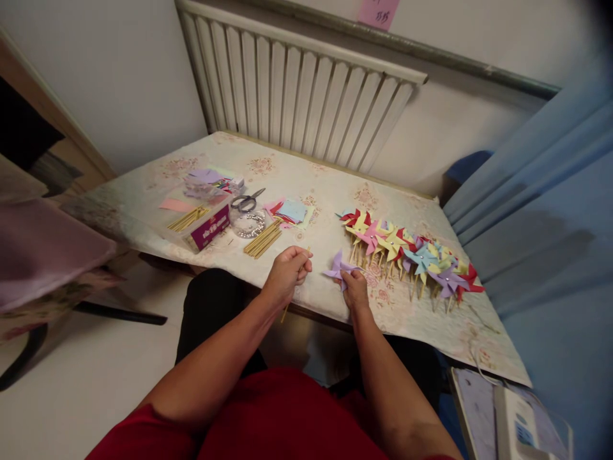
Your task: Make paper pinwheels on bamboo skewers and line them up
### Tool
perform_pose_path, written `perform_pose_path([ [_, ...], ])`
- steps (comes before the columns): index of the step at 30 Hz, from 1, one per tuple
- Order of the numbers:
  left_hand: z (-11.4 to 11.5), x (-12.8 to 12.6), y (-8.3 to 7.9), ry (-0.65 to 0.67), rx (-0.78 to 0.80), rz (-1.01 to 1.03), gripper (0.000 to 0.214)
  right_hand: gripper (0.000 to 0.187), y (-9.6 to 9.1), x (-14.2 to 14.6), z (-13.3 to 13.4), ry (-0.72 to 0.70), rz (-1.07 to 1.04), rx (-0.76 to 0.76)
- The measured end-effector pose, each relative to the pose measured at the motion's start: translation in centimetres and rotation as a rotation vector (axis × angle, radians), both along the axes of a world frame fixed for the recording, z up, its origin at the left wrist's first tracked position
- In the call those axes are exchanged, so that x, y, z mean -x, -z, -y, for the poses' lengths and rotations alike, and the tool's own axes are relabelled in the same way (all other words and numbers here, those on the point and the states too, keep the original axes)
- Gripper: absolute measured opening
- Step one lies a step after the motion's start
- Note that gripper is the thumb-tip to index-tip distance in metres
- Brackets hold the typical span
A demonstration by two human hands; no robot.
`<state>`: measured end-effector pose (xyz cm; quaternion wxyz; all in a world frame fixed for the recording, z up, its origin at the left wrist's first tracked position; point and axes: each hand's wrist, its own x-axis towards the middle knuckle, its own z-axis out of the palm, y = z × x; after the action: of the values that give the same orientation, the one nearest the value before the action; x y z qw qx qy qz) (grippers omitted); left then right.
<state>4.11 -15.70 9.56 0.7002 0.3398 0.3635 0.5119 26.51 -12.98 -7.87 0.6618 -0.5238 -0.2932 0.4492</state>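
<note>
My left hand (286, 273) is closed around a thin wooden stick (297, 281) that pokes out above and below the fist, at the table's near edge. Just to its right, my right hand (355, 287) pinches a purple paper pinwheel (338, 267) against the floral tablecloth (311, 179). The two hands are a short gap apart. A row of finished pinwheels on sticks (412, 252), red, yellow, pink, blue and purple, lies to the right of my right hand.
A bundle of wooden sticks (263, 239), a round clear container of beads (248, 223), scissors (248, 200), coloured paper squares (290, 211) and a clear box with more sticks (201, 223) lie on the left. Behind stands a radiator (297, 96); a blue curtain (550, 211) hangs right.
</note>
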Motion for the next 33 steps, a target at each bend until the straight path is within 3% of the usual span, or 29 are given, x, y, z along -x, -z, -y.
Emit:
perform_pose_path([
  [24, 0.5, -0.1, -1.2, 0.021, -0.023, 0.022, 0.020, 0.032, 0.2, -0.1, -0.1, -0.003, 0.007, 0.007],
  [33, 0.4, -0.1, -0.8, 0.026, -0.013, 0.011, 0.025, 0.031, -0.1, 0.0, 0.0, -0.015, 0.020, 0.006],
])
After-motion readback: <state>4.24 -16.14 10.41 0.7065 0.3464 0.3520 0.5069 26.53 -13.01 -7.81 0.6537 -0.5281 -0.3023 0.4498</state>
